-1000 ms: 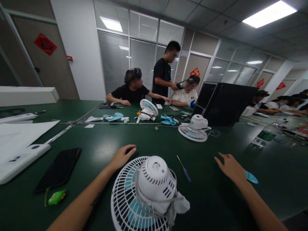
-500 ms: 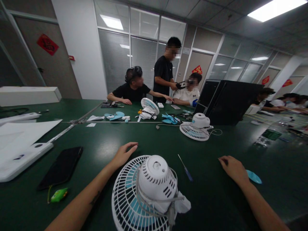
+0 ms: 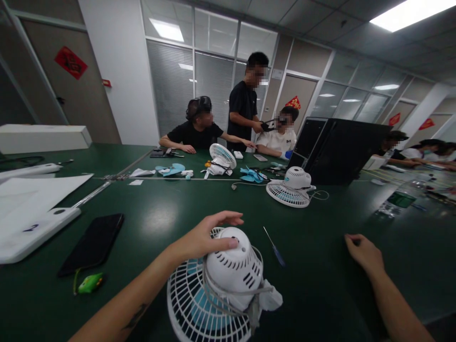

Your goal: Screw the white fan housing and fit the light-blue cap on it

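A small white fan (image 3: 199,308) with blue blades lies grille-down on the green table (image 3: 320,294), its round motor housing (image 3: 237,273) pointing up and a cable wrapped around it. My left hand (image 3: 204,237) rests over the top of the housing, fingers stretched out and thumb touching it. My right hand (image 3: 363,251) lies on the table to the right with its fingers curled in; whatever is under it is hidden. A thin screwdriver (image 3: 275,249) with a blue handle lies between the fan and my right hand.
A black phone (image 3: 92,244) and a small green object (image 3: 90,282) lie at the left, near white boards (image 3: 35,223). Another white fan (image 3: 290,187) and a black monitor (image 3: 338,152) stand further back. Three people (image 3: 245,114) work at the far side amid blue fan blades.
My left hand moved from the table beside the fan onto its motor housing. My right hand slid right and curled over where a blue blade lay, which no longer shows.
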A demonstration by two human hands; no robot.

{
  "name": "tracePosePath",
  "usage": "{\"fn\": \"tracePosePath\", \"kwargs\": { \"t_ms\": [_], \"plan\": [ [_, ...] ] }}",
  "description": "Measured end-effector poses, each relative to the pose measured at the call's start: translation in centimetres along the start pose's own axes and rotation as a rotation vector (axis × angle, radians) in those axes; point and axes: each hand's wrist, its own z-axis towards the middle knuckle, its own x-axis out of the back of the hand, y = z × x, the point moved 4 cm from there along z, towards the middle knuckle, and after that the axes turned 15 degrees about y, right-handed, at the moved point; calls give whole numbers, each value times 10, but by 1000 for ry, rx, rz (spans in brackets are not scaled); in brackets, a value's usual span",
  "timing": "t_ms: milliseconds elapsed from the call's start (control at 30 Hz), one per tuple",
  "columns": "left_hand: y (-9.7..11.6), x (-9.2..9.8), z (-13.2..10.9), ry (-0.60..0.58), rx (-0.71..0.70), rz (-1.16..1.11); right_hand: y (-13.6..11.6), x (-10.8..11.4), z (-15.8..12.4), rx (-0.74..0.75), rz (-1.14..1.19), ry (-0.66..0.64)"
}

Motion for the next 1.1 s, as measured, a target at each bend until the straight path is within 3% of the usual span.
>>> {"fn": "tracePosePath", "kwargs": {
  "t_ms": [133,367,467,600,767,933,1000,1100],
  "plan": [
    [6,-1,-5,-94,105,10,-29,-15,-20,40,192,-102],
    [13,-1,-5,-102,126,10,-90,-19,-76,210,622,-398],
    [17,-3,-5,-108,128,28,-97,-15,-83,158,737,-435],
    [20,-4,-7,-135,128,38,-97,-8,-84,49,868,-380],
    [28,-5,-13,-194,143,103,-102,10,-89,-29,1010,-251],
    [41,-6,-17,-188,-35,285,-142,37,-107,36,1132,-304],
    [43,-7,-18,-180,-61,329,-170,55,-116,125,1177,-365],
    [43,-7,-19,-163,-50,370,-219,87,-134,454,1192,-520]
  ]
}}
